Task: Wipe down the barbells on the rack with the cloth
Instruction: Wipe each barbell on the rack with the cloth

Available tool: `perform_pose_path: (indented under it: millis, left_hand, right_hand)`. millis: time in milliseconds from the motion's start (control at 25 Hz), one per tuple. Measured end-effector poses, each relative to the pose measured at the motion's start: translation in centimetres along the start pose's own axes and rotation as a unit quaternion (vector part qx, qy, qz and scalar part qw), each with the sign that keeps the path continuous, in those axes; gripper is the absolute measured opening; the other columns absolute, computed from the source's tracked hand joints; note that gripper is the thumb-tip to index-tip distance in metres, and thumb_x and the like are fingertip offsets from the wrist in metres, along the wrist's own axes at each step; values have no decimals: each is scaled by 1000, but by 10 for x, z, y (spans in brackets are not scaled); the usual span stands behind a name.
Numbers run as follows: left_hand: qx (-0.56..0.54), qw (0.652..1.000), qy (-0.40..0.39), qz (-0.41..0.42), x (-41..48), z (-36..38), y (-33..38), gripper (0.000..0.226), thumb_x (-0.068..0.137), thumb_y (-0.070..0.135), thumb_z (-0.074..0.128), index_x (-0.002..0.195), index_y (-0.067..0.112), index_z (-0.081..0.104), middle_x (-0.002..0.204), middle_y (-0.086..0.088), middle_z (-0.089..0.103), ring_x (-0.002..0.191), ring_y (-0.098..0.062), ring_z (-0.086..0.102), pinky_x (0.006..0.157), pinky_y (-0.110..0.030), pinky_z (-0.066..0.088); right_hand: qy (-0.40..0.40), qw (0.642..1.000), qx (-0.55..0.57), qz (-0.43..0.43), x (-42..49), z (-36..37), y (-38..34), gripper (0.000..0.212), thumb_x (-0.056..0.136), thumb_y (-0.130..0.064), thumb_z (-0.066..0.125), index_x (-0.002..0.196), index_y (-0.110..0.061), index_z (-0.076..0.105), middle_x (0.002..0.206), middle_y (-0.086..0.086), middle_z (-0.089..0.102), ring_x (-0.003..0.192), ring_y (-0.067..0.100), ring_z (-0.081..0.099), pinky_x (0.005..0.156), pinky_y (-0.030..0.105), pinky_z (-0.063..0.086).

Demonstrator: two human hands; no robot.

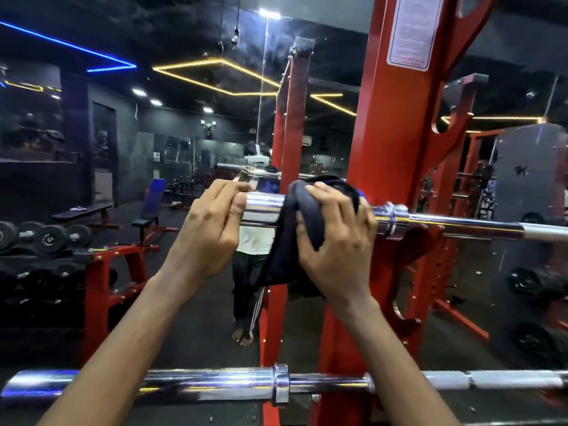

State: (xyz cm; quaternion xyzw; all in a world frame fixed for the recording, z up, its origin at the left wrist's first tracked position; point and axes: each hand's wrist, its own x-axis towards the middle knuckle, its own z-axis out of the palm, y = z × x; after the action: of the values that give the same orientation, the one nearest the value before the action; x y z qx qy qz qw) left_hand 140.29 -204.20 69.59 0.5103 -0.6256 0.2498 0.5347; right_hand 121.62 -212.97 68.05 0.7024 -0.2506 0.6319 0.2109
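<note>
A chrome barbell (461,227) lies across the hooks of a red rack (387,142) at chest height. My left hand (209,229) grips the left end of its sleeve, fingers curled over the top. A dark cloth (285,241) is draped over the sleeve just right of that. My right hand (335,241) grips the cloth and presses it around the bar, with the loose end hanging below. A second chrome barbell (215,384) rests lower on the rack, under my forearms.
A mirror behind the rack reflects a person and the gym. A dumbbell rack (46,241) with black dumbbells stands at left, and benches (147,216) sit behind it. Weight plates (534,284) hang at the right.
</note>
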Motion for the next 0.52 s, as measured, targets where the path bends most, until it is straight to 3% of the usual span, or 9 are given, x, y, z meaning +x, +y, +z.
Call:
perform_pose_path:
  millis: [80, 240, 400, 520]
  left_hand:
    - [-4, 1000, -4, 3, -1, -3, -1, 35, 108, 29, 33, 120, 13, 63, 117, 7, 58, 109, -12, 58, 99, -35, 45]
    - [-54, 998, -4, -41, -2, -3, 4, 32, 107, 29, 35, 120, 17, 63, 117, 11, 58, 112, -1, 56, 96, -14, 39]
    - [-111, 992, -21, -59, -2, -10, 2, 32, 105, 25, 37, 125, 21, 61, 121, 10, 63, 118, -6, 58, 101, -22, 43]
    - [-186, 978, -50, -75, -2, -17, -7, 38, 105, 28, 38, 136, 25, 59, 135, 13, 62, 132, -2, 52, 112, -29, 39]
  right_hand:
    - [20, 999, -1, 48, -1, -8, 17, 43, 92, -32, 61, 133, -20, 64, 137, -5, 63, 129, 26, 58, 119, 52, 32]
    - [23, 992, 63, 103, -1, -2, -3, 45, 90, -33, 55, 132, -20, 64, 137, -5, 62, 134, 26, 54, 127, 49, 15]
    - [-12, 994, 83, 68, -2, 14, -53, 53, 91, -49, 57, 137, -21, 61, 140, -6, 58, 138, 23, 49, 127, 51, 13]
    - [-11, 998, 48, 36, -6, 18, -61, 53, 88, -43, 63, 137, -22, 62, 142, -6, 58, 135, 24, 52, 126, 51, 19]
